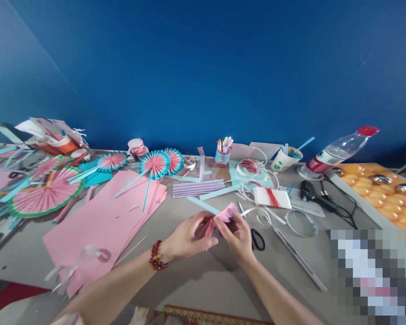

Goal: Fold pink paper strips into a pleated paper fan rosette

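Both hands meet over the middle of the table, holding one small piece of folded pink paper [227, 213] between them. My left hand [189, 237], with a red bead bracelet [158, 256] at the wrist, has its fingers closed on the paper's left side. On the other side, my right hand [238, 237] pinches it with thumb and fingers. Part of the paper is hidden behind the fingers. Black-handled scissors [258, 240] lie partly covered by my right hand. Purple paper strips [198, 188] and a light blue strip [205, 205] rest just beyond the hands.
Stacked pink sheets [98, 216] lie on the left, with pleated paper fans [154, 164] behind. A grey cutter [301, 259], a black glue gun [320, 198] and a tilted plastic bottle [338, 153] are at right. A pencil cup [223, 155] stands near the blue wall.
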A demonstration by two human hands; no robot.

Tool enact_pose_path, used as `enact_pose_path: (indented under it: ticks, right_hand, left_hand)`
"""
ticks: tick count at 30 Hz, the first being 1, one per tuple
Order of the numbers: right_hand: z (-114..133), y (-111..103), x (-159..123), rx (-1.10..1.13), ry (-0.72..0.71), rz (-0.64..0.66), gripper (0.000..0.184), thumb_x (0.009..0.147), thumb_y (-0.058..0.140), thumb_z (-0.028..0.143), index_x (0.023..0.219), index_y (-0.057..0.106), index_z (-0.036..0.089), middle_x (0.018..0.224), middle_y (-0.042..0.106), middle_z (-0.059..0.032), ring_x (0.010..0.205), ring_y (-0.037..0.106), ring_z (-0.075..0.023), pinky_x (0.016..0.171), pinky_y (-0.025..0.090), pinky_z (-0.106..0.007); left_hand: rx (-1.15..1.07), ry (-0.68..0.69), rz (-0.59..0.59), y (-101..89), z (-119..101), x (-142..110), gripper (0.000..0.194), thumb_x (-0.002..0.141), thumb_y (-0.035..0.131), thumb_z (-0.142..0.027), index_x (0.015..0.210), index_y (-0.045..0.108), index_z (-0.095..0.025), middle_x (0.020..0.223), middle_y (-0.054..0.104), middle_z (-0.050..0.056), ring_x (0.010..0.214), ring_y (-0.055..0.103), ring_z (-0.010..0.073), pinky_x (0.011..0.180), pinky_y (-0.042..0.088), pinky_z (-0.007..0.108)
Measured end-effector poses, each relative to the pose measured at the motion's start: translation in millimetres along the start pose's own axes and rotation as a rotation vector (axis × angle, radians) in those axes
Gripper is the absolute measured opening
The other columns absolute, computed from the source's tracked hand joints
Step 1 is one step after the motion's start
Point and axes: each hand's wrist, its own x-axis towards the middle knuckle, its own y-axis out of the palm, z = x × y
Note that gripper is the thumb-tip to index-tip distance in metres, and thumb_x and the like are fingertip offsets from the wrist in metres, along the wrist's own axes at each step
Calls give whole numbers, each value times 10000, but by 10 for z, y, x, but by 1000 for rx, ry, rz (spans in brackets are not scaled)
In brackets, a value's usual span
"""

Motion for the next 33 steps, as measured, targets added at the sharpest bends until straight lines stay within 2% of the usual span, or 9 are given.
enact_pose_path:
  ticks: [3,6,9,12,15,18,24,28,33]
  right_hand:
    - [9,-9,-14,-13,-53,-21,189,816,712,345,780,619,185,654,593,8,533,508,-106,518,444,-227]
    - [2,9,-28,46,-9,-47,225,787,743,364,752,607,188,621,568,18,518,489,-102,492,424,-223]
    - [11,38,-42,159,90,-67,274,766,759,409,751,592,191,578,546,34,487,473,-98,460,411,-220]
    - [23,51,-48,204,109,-72,277,771,757,415,777,598,189,571,552,37,480,482,-95,470,424,-223]
    - [10,44,-39,275,130,-41,245,783,757,380,850,624,185,572,563,37,479,491,-93,469,415,-218]
    - [-8,34,-24,379,188,5,285,776,764,359,970,651,183,590,583,33,474,492,-88,459,401,-213]
    - [28,39,-6,494,251,32,243,729,790,339,869,681,173,564,571,32,470,485,-82,450,395,-204]
    - [50,34,1,529,271,52,239,719,790,340,855,667,187,601,589,27,486,515,-93,446,411,-205]
    - [18,16,6,487,241,82,204,769,759,340,878,672,191,650,601,24,501,516,-85,467,423,-204]
  left_hand:
    - [348,134,-90,22,34,-25,550,738,607,-131,1273,488,-179,1039,642,71,934,604,226,866,497,373]
    - [517,232,-159,54,91,-25,555,736,589,-101,1276,482,-171,1145,634,112,1076,579,265,962,449,418]
    - [557,259,-219,71,126,-12,426,812,581,-136,1227,504,-185,1082,671,98,1019,615,248,900,477,389]
    - [588,287,-277,72,136,-2,314,860,560,-153,1170,534,-199,1034,692,78,962,635,233,853,486,371]
    - [599,292,-280,66,143,2,240,898,523,-169,1131,569,-199,986,701,71,896,646,219,802,489,343]
    - [601,278,-265,59,149,2,260,895,521,-165,1143,593,-192,991,702,81,889,649,223,788,484,331]
    - [382,259,-213,33,74,14,267,912,504,-170,1137,645,-198,991,719,62,895,650,197,795,468,284]
    - [107,146,-143,13,9,39,214,936,519,-272,1009,698,-179,963,729,60,894,653,192,789,465,257]
    - [-168,21,-69,-5,10,62,227,890,598,-363,906,667,-147,885,691,53,835,621,175,749,451,242]
